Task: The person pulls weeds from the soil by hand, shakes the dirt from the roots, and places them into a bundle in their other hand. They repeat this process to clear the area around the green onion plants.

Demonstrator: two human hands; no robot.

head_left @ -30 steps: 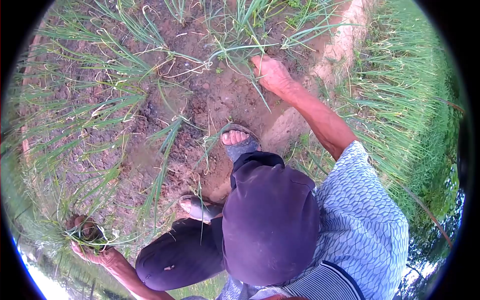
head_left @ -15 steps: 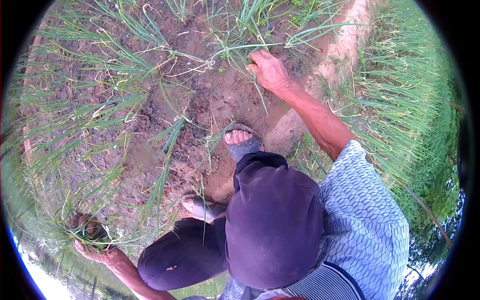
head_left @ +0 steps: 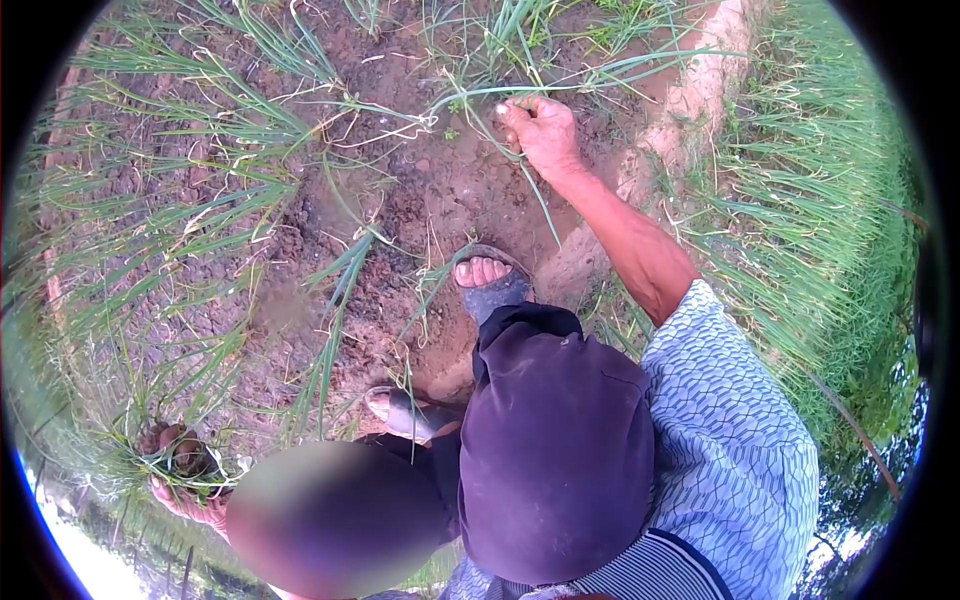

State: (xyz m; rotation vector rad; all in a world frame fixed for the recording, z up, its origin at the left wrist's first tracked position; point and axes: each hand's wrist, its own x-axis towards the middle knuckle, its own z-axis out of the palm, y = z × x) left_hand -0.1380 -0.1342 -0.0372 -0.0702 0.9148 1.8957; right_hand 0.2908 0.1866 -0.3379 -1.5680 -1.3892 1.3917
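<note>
Far to your left, low at the edge of the view, your left hand (head_left: 190, 500) is closed around a bundle of pulled plants (head_left: 178, 455), their muddy root ends bunched above your fist and green blades spilling out around it. It sits out past your left knee, well apart from the spot you are working.

Moving right across the bed of wet soil (head_left: 400, 200), thin green plants lie flattened or stand in loose tufts. Your left sandal (head_left: 400, 410) and your right sandal (head_left: 490, 285) are planted in the mud between them.

Up near the top, your right hand (head_left: 540, 130) reaches out with the arm nearly straight. Its fingers are curled narrow around the base of a green tuft (head_left: 500, 60), right where the stems meet the ground beside the pale earthen ridge (head_left: 690, 100). Whether the roots are already free of the soil you cannot tell.

You look to be at the gripping stage of a pull. The next move likely calls for a firm pinch low on the stems and a steady draw up, so the blades do not snap off above the root.
</note>
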